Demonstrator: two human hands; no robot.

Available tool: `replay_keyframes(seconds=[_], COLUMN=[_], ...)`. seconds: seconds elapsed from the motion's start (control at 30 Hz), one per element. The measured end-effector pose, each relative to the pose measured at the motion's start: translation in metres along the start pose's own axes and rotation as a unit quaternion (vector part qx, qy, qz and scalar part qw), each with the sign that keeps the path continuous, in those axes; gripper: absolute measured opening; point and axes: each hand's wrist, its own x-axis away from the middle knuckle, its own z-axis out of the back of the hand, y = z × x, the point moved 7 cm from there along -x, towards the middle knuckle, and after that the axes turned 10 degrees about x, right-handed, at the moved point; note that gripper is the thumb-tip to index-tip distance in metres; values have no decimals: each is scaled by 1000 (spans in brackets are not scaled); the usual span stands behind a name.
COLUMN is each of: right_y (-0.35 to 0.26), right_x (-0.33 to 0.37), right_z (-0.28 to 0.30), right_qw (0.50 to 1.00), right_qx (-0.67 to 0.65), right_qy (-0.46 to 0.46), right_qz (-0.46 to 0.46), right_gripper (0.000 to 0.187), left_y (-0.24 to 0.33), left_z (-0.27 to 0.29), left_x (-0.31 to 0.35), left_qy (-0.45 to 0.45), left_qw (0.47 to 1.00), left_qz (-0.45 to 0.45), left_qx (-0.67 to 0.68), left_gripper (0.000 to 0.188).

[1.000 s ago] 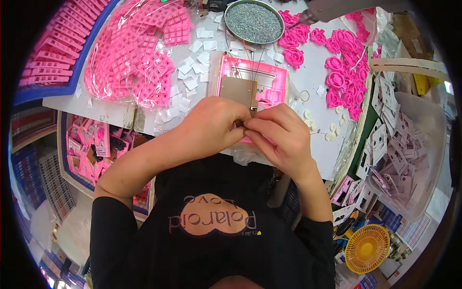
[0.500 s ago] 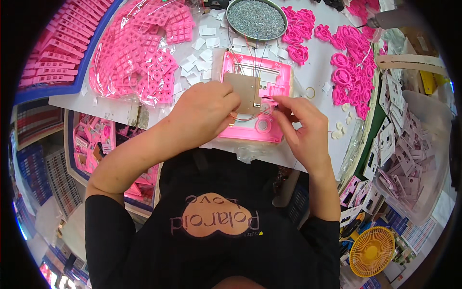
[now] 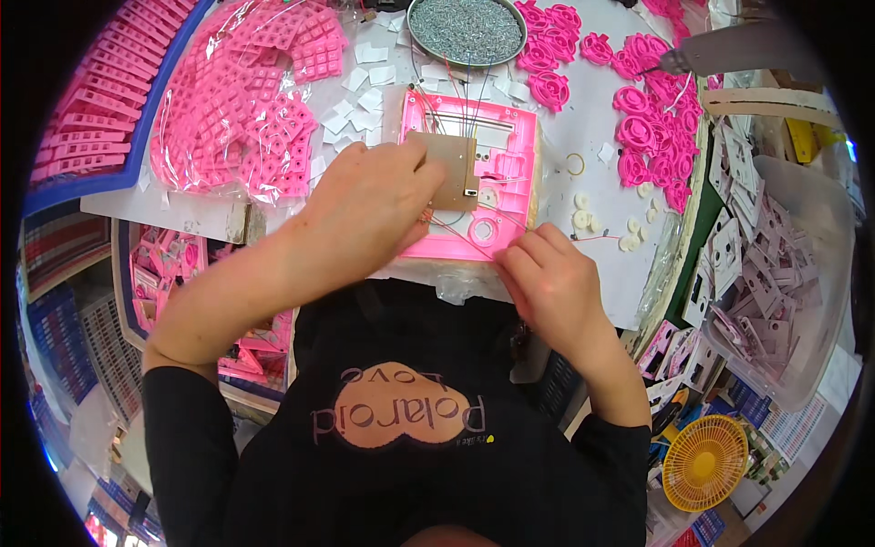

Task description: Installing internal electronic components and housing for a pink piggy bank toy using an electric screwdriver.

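A pink plastic housing (image 3: 520, 137) lies before me, with a tan circuit board (image 3: 453, 182) over its middle. My left hand (image 3: 378, 202) is closed at the board's left edge, its fingertips partly hidden. Thin wires run from the board's top toward the far edge of the housing. Near the housing's lower right corner, my right hand (image 3: 552, 281) pinches thin red wires (image 3: 469, 241) that stretch across from the board's lower side. One red wire end with a dark tip (image 3: 575, 238) sticks out to the right of that hand.
A round tray of small screws (image 3: 467, 32) stands at the back. Bagged pink keypads (image 3: 232, 109) and white paper pieces (image 3: 365, 114) lie left. Pink rings (image 3: 633, 118) and white discs (image 3: 583, 219) lie right, below a power tool (image 3: 738, 50). A clear bin (image 3: 802, 301) holds pale plates.
My right hand has moved down and slightly left, from the housing's right side to its lower corner, drawing red wires taut. My left hand remains at the board. The view has shifted slightly.
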Motion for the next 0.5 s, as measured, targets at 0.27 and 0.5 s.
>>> replay_keyframes(seconds=[0.27, 0.5], right_y=[1, 0], right_x=[-6, -12], right_z=[0, -6], right_qw=[998, 997], right_qx=[-12, 30], right_qy=[-45, -74], right_qz=[-31, 15], right_gripper=[13, 14], left_y=[34, 27], left_z=[-55, -58], left_x=[28, 28], left_qy=[71, 69], left_qw=[984, 989], left_qz=[-102, -100], left_qx=[125, 84], left_gripper=[30, 26])
